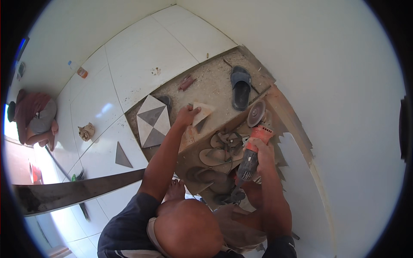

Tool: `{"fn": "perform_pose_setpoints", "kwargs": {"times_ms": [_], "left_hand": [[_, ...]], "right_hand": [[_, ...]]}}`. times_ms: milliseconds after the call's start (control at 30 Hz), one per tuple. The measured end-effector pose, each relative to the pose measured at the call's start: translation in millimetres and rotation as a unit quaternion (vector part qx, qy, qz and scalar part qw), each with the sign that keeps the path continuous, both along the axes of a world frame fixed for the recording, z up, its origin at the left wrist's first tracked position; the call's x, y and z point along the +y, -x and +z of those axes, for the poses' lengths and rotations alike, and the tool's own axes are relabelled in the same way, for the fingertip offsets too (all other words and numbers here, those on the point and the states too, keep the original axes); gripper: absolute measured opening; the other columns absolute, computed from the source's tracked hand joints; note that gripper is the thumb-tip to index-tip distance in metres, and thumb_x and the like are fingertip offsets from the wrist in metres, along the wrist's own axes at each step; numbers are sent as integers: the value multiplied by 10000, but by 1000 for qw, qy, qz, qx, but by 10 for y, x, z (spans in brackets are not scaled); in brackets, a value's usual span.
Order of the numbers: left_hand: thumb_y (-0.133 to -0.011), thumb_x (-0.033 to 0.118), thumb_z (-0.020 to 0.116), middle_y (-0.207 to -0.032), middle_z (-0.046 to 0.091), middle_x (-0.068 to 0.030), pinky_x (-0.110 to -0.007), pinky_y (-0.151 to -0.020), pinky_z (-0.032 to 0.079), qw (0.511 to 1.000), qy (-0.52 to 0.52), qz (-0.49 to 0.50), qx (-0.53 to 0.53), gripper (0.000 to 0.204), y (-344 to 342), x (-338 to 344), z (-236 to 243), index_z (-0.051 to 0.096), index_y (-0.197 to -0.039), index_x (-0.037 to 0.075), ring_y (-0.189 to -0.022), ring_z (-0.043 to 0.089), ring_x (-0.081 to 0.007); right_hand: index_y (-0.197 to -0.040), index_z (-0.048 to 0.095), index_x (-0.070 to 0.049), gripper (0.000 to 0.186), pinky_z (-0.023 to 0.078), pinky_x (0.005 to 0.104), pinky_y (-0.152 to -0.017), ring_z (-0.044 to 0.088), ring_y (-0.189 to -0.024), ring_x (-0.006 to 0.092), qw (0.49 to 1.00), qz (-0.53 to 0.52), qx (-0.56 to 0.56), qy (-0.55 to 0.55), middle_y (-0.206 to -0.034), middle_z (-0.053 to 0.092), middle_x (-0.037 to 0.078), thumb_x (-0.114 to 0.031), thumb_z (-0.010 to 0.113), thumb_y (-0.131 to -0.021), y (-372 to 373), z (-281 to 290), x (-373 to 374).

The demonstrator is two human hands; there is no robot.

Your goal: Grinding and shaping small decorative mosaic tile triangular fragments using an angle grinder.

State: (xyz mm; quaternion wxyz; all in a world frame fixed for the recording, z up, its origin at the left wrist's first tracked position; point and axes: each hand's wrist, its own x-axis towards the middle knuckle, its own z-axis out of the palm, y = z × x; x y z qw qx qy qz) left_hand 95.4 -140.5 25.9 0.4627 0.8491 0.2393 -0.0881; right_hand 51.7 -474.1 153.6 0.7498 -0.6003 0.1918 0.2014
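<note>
My right hand (259, 151) is wrapped round the body of a red and black angle grinder (261, 132). Its round disc (257, 113) points away from me, beside the raised edge of the bare concrete. In my left hand (187, 115) a small cut piece of tile (203, 111), pale with a grey corner, is pinched at its near left side. The disc and the tile piece are apart. Left of that hand lies a larger tile (152, 112) with grey and white triangles, partly over a dark slipper.
A dark slipper (241, 88) rests on the rough concrete (215, 79), near a reddish block (186, 83). Sandals (217, 157) lie below the step. White floor tiles hold a grey triangular offcut (123, 155), a crumpled bag (86, 132) and a bottle (81, 72). Another person (36, 114) sits far left.
</note>
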Motion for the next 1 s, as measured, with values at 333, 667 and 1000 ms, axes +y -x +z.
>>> {"fn": "perform_pose_setpoints", "kwargs": {"times_ms": [333,667,1000], "left_hand": [[-939,129,741,-1103,663,-86,-348,-740,617,777,531,277,-194,369,334,-619,607,467,-1181,71,-898,706,-192],[-924,110,751,-1065,678,-65,-328,-738,611,814,444,287,-240,377,203,-522,723,487,-1191,75,-882,693,-163],[-906,92,764,-974,665,-32,-306,-669,597,837,422,255,-236,366,218,-554,750,508,-1166,66,-827,693,-142]], "right_hand": [[-1027,652,1,267,570,338,-601,698,-679,209,995,87,9,44,-847,698,118,-136,750,-820,89,-127,343],[-1050,639,-14,361,558,272,-654,645,-733,112,978,204,-6,45,-888,659,40,-110,830,-759,188,-125,452],[-1050,631,-19,363,533,257,-634,626,-716,97,971,228,-18,70,-863,637,21,-95,832,-758,198,-147,418]]}}
